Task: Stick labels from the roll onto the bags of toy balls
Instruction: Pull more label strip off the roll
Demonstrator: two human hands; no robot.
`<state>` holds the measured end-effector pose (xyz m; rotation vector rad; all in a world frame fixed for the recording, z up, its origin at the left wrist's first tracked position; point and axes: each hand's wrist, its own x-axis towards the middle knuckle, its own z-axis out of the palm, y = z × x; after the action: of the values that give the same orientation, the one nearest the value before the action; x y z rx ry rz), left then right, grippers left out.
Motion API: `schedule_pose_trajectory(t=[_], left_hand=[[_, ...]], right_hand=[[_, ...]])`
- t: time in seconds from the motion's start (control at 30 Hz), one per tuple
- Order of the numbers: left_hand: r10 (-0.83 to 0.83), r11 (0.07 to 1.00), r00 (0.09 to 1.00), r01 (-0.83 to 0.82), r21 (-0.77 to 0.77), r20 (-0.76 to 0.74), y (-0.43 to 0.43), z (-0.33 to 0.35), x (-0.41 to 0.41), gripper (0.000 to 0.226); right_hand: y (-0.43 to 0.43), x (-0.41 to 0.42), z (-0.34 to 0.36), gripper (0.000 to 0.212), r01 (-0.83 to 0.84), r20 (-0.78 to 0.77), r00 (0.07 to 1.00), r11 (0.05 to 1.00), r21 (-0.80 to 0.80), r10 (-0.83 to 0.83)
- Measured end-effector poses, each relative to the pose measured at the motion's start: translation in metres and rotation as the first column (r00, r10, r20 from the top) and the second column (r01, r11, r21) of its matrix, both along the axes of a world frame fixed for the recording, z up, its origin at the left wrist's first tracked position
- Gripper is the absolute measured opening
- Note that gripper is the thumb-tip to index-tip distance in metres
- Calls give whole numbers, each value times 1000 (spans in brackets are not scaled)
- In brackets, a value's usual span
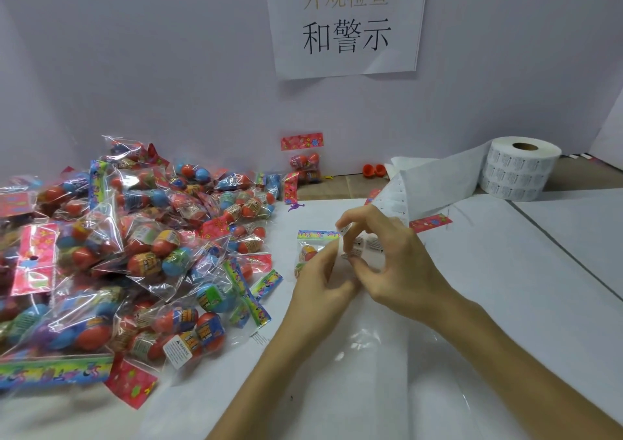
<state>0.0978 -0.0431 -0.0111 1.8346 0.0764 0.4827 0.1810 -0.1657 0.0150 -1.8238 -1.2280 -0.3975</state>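
White label roll (pixel 519 170) stands right, clear bags (pixel 101 254) heaped left.

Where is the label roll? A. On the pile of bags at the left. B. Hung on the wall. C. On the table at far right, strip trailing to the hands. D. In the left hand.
C: the label roll stands on end at the far right; its strip runs to where the right hand pinches a label over the bag the left hand holds.

The left hand (pixel 323 281) holds a bag (pixel 308 250) mid-table; the right hand (pixel 394 264) holds a label (pixel 345 229) above it. The roll (pixel 519 170) stands far right.
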Motion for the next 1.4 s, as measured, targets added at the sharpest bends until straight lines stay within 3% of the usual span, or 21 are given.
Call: schedule_pose_trajectory(t=[0.1,0.17,0.23,0.3,0.4,0.47,0.57,0.67,0.73,0.83,1.0,1.1,1.17,1.33,1.4], left_hand=[[52,988,998,-58,-143,-44,2,-2,1,37],[84,977,993,-98,-190,-80,4,-2,3,36],[141,984,987,-148,-95,-73,5,-2,3,30],[255,965,967,-254,60,-3,7,0,2,8],[465,852,879,-477,216,110,19,-1,0,17],[588,725,807,-553,410,48,32,-3,1,31],[665,611,730,-410,677,-157,40,-8,1,66],[613,661,755,-329,674,-232,36,-10,5,74],[537,741,804,-304,598,-256,32,-8,6,73],[387,911,873,-312,272,-296,28,-4,3,67],[344,921,892,-382,-80,-294,30,3,3,75],[253,803,921,-371,-467,-297,34,5,3,90],[164,673,959,-281,-684,-233,38,7,3,82],[-12,368,993,-107,-924,-120,41,9,1,66],[-67,313,992,-84,-946,-111,38,10,2,55]], right_hand=[[-3,-3,3,59,-46,-45,998,999,-14,45],[-3,-6,7,52,-111,-175,977,991,74,122],[-4,-6,13,46,-167,-318,918,957,236,238],[-5,-2,16,50,-173,-427,844,919,355,324],[-9,7,18,58,-118,-557,746,896,427,364],[-10,11,18,60,-79,-622,689,891,446,373],[-10,14,17,60,-41,-685,615,884,466,390],[-8,15,15,58,-12,-700,617,893,449,360],[-7,15,13,62,2,-699,641,909,416,318],[-4,15,10,61,44,-718,643,923,381,266],[-2,13,8,60,97,-732,653,937,336,194],[0,11,8,62,104,-733,651,934,342,196],[1,10,8,64,114,-731,653,928,354,199],[5,8,4,69,135,-727,649,906,402,225],[6,8,2,71,140,-723,651,899,414,232]])
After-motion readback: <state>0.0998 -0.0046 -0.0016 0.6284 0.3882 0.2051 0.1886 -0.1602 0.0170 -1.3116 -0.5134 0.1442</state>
